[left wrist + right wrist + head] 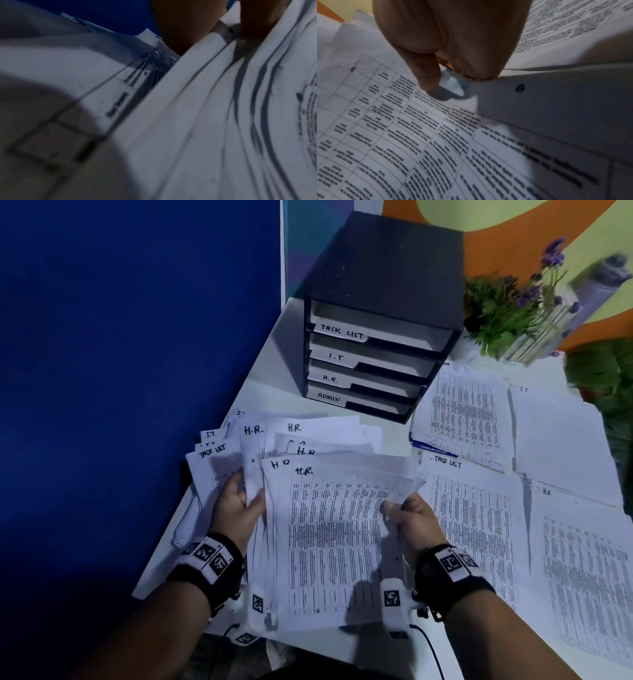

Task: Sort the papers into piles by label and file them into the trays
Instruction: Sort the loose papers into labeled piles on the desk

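Trays: black rack (383, 268) at the desk's back, slots tagged TASK LIST, I.T, H.R., ADMIN; contents can't be made out.
Left hand (236, 508): fingers clamped on fanned papers (291, 440).
Right hand (411, 522): pinching the top H.R. sheet (329, 542).
Sorted piles (479, 508): on the desk, right of the rack.

Papers (329, 529) were white with black printed grid tables and black handwritten labels. Tray unit (387, 268) was black, label tabs white with black lettering. Partition (137, 337) was deep blue. Plant (507, 309) was green with purple flowers. Wristbands (209, 559) were black with white black-patterned marker tags.
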The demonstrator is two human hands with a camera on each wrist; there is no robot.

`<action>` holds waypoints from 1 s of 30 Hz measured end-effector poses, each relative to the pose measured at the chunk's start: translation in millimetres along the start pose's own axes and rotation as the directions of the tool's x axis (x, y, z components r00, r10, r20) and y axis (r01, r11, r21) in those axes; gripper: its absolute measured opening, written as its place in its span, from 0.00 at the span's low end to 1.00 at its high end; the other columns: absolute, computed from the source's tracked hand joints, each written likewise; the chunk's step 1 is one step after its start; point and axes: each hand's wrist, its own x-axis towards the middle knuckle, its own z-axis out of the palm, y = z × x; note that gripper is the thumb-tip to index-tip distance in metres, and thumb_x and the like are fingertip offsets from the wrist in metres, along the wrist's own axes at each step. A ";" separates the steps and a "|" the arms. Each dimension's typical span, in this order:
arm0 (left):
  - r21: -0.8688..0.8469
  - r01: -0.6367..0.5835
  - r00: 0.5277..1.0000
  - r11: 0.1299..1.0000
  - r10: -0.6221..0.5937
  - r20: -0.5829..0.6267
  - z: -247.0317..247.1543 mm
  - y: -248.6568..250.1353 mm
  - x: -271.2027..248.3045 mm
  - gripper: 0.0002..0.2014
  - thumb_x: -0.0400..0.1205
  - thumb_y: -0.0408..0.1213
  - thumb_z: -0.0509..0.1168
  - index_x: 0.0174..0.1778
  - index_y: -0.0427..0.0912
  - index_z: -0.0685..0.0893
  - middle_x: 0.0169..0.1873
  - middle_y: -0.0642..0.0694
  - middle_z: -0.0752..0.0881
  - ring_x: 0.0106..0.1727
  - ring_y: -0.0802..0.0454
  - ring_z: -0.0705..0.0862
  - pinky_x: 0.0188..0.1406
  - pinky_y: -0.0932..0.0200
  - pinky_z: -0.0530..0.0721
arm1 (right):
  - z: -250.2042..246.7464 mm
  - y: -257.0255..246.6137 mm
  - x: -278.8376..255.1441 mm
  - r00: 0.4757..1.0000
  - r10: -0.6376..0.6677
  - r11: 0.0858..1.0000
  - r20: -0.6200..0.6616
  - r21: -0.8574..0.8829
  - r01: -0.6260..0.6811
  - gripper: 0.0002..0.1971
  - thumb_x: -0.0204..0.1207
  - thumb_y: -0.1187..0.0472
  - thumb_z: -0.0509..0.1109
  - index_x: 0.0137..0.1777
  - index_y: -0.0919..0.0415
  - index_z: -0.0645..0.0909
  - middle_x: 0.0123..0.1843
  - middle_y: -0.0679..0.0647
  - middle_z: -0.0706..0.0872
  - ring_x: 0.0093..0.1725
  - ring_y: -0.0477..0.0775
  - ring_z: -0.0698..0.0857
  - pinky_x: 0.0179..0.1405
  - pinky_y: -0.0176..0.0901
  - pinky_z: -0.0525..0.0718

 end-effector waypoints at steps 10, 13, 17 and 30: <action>0.200 -0.061 0.997 0.978 0.053 0.047 21.0 29.7 -13.7 0.18 0.83 0.31 0.65 0.66 0.53 0.75 0.56 0.56 0.86 0.58 0.56 0.84 0.65 0.50 0.80 | 26.0 -15.3 0.4 0.988 -0.141 0.987 -0.060 -0.091 0.135 0.10 0.80 0.73 0.64 0.52 0.58 0.80 0.42 0.59 0.82 0.40 0.56 0.78 0.38 0.46 0.79; 0.232 -0.125 0.992 0.965 0.123 0.023 26.4 57.3 -9.9 0.19 0.83 0.29 0.63 0.66 0.53 0.74 0.59 0.54 0.84 0.60 0.55 0.82 0.65 0.51 0.78 | 35.7 -36.4 0.7 0.968 -0.251 0.953 -0.007 -0.177 0.246 0.16 0.79 0.71 0.67 0.60 0.52 0.79 0.52 0.55 0.87 0.48 0.56 0.84 0.43 0.45 0.84; 0.075 -0.262 0.965 0.962 0.260 0.035 30.3 98.2 -13.0 0.11 0.84 0.27 0.61 0.55 0.48 0.76 0.50 0.57 0.86 0.48 0.70 0.85 0.48 0.64 0.81 | 43.1 -73.7 -7.5 0.935 -0.350 0.919 0.061 -0.172 0.356 0.33 0.74 0.75 0.71 0.76 0.52 0.67 0.68 0.53 0.83 0.65 0.52 0.82 0.61 0.44 0.82; -0.179 -0.345 0.936 0.921 0.353 0.013 25.4 101.0 -26.1 0.42 0.68 0.61 0.76 0.67 0.35 0.70 0.62 0.37 0.82 0.62 0.50 0.85 0.57 0.58 0.85 | 78.1 -91.4 -50.6 0.504 -0.785 0.458 0.360 -0.209 0.864 0.39 0.72 0.82 0.65 0.78 0.54 0.55 0.71 0.66 0.68 0.69 0.48 0.75 0.69 0.36 0.73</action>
